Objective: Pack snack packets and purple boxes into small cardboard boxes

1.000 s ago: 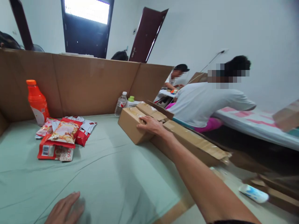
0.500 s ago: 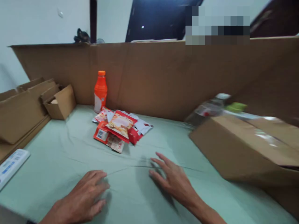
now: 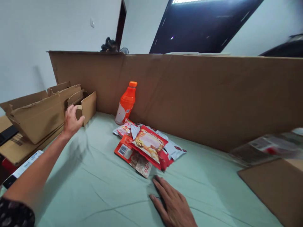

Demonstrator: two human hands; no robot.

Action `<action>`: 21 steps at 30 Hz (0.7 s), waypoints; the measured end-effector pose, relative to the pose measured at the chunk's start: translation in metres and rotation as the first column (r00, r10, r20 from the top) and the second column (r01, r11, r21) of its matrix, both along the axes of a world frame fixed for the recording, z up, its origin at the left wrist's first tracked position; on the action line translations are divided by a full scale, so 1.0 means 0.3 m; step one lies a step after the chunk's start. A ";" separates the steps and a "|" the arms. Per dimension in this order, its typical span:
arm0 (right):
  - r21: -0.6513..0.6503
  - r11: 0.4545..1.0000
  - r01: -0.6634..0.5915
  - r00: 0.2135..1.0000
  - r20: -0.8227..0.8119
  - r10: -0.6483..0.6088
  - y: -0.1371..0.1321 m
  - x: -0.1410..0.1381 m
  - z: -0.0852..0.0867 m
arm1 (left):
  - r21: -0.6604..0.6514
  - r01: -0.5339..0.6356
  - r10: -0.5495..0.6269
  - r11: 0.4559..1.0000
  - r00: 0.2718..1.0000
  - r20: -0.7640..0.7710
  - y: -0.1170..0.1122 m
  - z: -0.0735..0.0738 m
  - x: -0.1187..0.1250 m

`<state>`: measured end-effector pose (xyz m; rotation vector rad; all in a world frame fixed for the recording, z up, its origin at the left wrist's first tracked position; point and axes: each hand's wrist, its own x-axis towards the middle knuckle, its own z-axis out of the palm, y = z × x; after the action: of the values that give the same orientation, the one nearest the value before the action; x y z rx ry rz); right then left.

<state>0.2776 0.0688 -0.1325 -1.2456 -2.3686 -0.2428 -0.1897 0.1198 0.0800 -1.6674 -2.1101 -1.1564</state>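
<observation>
My left hand (image 3: 73, 119) reaches out at the left, its thumb and fingers apart, in front of a small open cardboard box (image 3: 89, 107). Whether the fingertips touch the box I cannot tell. Low in the middle, my right hand (image 3: 174, 201) lies over the green cloth with fingers stretched and nothing in it. Just beyond its fingertips is a pile of snack packets: a red and cream packet (image 3: 149, 143) on top, an orange and brown pouch (image 3: 133, 156) in front and a white packet (image 3: 174, 149) at the right.
An orange bottle (image 3: 127, 103) stands behind the packets, by a long cardboard wall (image 3: 201, 97). Bigger open cardboard boxes (image 3: 39, 115) line the left, with a white power strip (image 3: 27, 164) below them. At the right are a cardboard box (image 3: 272, 189) and a clear plastic item (image 3: 267, 146).
My left hand has moved forward and left, from the near cloth to the small box. My right hand stays low near the packets. The view has turned left and tilted.
</observation>
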 end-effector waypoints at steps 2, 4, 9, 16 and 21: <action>-0.012 1.000 -0.003 1.000 -0.014 0.003 -0.002 0.002 0.005 | 0.029 -0.083 0.082 0.996 0.996 0.038 0.142 0.027 -0.043; -0.015 1.000 -0.010 1.000 -0.012 0.010 -0.003 -0.001 0.014 | 0.024 -0.116 0.114 0.993 0.991 0.072 0.236 0.041 -0.066; -0.012 1.000 0.003 1.000 0.000 -0.003 0.000 -0.011 0.030 | 0.029 -0.159 0.152 0.987 0.975 0.164 0.200 0.015 -0.065; -0.113 0.994 0.008 0.998 -0.064 -0.015 0.001 -0.033 0.055 | 0.135 -0.078 0.031 0.988 0.947 0.321 -0.340 -0.064 0.053; -0.213 0.977 -0.031 0.974 -0.227 -0.018 0.015 -0.035 0.072 | 0.120 0.063 -0.108 0.991 0.898 0.426 -0.688 -0.130 0.226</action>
<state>0.2670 0.0734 -0.1108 -1.2855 -2.2431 0.1573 -0.1218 -0.0865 0.0409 -1.5831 -2.1821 -1.7729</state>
